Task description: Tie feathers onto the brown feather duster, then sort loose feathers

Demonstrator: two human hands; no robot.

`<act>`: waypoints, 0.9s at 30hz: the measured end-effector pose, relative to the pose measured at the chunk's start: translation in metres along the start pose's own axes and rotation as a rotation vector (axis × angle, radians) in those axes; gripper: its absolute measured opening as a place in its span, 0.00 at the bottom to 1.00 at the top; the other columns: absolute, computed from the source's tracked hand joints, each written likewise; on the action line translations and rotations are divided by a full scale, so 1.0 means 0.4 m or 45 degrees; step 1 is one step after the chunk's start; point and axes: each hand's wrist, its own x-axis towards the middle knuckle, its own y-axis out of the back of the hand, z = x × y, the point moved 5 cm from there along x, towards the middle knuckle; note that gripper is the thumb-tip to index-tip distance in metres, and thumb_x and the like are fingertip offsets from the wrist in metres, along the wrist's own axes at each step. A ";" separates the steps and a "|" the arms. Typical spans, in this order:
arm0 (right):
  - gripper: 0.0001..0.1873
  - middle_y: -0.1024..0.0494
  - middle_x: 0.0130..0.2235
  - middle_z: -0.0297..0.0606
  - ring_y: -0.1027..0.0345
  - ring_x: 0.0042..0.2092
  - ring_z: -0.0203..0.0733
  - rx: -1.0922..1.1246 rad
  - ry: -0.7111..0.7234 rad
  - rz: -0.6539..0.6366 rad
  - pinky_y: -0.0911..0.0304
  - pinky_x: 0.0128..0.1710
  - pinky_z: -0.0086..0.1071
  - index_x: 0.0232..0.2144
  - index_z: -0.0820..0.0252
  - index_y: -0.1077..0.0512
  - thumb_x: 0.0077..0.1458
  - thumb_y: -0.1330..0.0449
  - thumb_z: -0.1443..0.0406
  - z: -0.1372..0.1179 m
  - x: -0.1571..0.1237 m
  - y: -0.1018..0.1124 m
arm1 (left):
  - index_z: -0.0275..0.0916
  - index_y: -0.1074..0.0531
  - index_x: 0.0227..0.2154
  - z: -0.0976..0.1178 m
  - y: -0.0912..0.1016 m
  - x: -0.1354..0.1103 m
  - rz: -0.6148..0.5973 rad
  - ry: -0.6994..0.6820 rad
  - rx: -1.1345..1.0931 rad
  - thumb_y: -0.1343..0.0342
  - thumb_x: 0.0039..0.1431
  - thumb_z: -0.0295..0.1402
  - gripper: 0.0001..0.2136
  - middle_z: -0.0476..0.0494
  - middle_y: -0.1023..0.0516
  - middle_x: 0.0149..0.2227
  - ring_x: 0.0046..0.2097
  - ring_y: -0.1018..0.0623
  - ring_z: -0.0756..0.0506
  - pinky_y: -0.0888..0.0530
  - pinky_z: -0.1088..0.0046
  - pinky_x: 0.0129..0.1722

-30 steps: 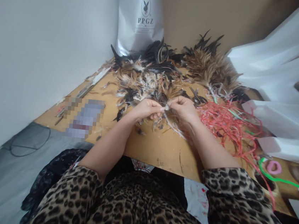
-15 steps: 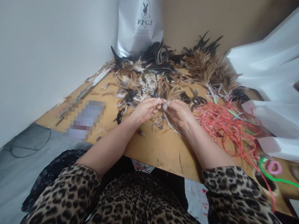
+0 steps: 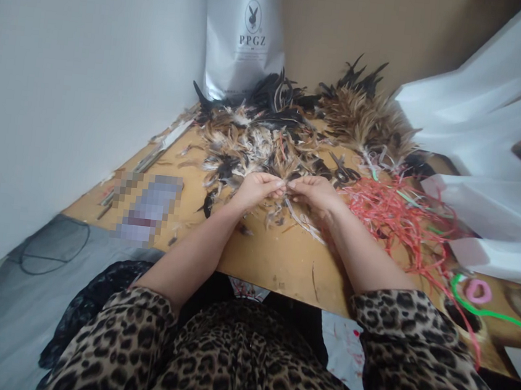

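My left hand and my right hand meet fingertip to fingertip above the table. Both are pinched closed on a small feather, mostly hidden by the fingers. A pale ribbon trails below my right hand toward the table; whether it is held I cannot tell. Just beyond the fingers spreads a pile of loose brown, white and black feathers. Dark-handled scissors lie beyond my right hand.
A bundle of brown feathers stands back right. Tangled red strips lie to the right, near white plastic bags and a pink ring. A silver bag stands behind. A blurred-out flat object lies left.
The fingertips have drawn closer and both thumbs now press on top, so less of the feather shows. The ribbon has shifted slightly; the table items lie as before.
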 end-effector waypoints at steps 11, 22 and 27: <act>0.20 0.30 0.20 0.32 0.45 0.21 0.29 -0.356 0.242 0.009 0.50 0.22 0.26 0.22 0.65 0.29 0.36 0.34 0.52 -0.050 -0.038 -0.034 | 0.31 0.24 0.27 -0.003 -0.004 -0.005 0.090 -0.017 0.292 0.38 0.39 0.26 0.08 0.49 0.27 0.19 0.20 0.31 0.55 0.33 0.78 0.24; 0.16 0.26 0.24 0.34 0.39 0.24 0.30 -0.169 0.274 -0.049 0.42 0.26 0.26 0.31 0.64 0.25 0.39 0.34 0.59 -0.040 -0.007 0.005 | 0.32 0.25 0.25 -0.001 -0.013 -0.005 0.057 -0.053 0.388 0.34 0.36 0.33 0.12 0.50 0.28 0.18 0.20 0.32 0.55 0.35 0.79 0.22; 0.16 0.24 0.26 0.33 0.35 0.26 0.31 -0.215 0.230 -0.194 0.40 0.30 0.27 0.33 0.63 0.25 0.39 0.34 0.61 -0.034 -0.010 -0.003 | 0.32 0.25 0.25 0.003 -0.014 -0.010 0.044 -0.043 0.412 0.35 0.37 0.32 0.11 0.50 0.29 0.17 0.19 0.33 0.55 0.35 0.79 0.21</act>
